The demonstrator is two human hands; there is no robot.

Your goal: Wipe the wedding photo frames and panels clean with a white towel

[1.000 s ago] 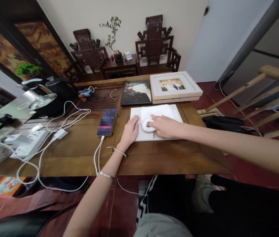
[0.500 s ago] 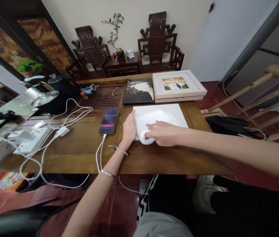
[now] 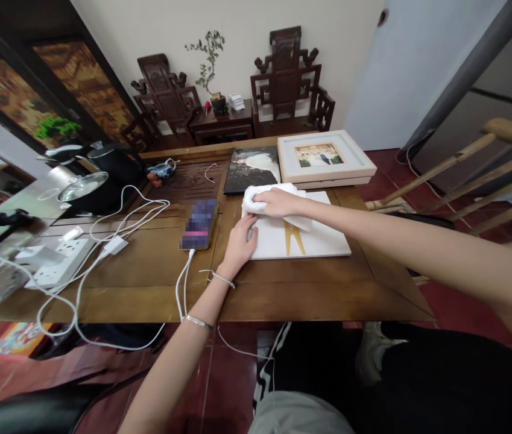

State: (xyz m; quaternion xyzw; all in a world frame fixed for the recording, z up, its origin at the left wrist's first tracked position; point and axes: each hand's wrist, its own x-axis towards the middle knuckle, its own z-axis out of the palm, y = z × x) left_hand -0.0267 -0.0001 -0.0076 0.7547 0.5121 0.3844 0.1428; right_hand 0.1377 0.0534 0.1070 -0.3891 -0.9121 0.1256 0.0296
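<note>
A white rectangular panel (image 3: 323, 244) lies flat on the wooden table, with a gold-coloured two-legged shape (image 3: 293, 240) on its upper face. My left hand (image 3: 240, 242) grips the panel's left edge, thumb over the top and fingers along the side. Bunched under my right hand (image 3: 278, 202) is a white cloth (image 3: 252, 196), pressed onto the panel's far left corner. My right fingers are closed on the cloth, and a flap of it trails over the panel's middle. The cloth and my forearm hide part of the far side.
Behind the panel lie a dark photo board (image 3: 253, 172) and a pale framed picture (image 3: 328, 172). A phone (image 3: 199, 224) on a charging cable is left of my left hand. Farther left are a power strip (image 3: 63, 262), loose white cables and a black kettle (image 3: 111, 158).
My right hand has moved the cloth away from me, from the panel's near left to its far left, uncovering the gold shape. My left hand has shifted slightly nearer along the edge.
</note>
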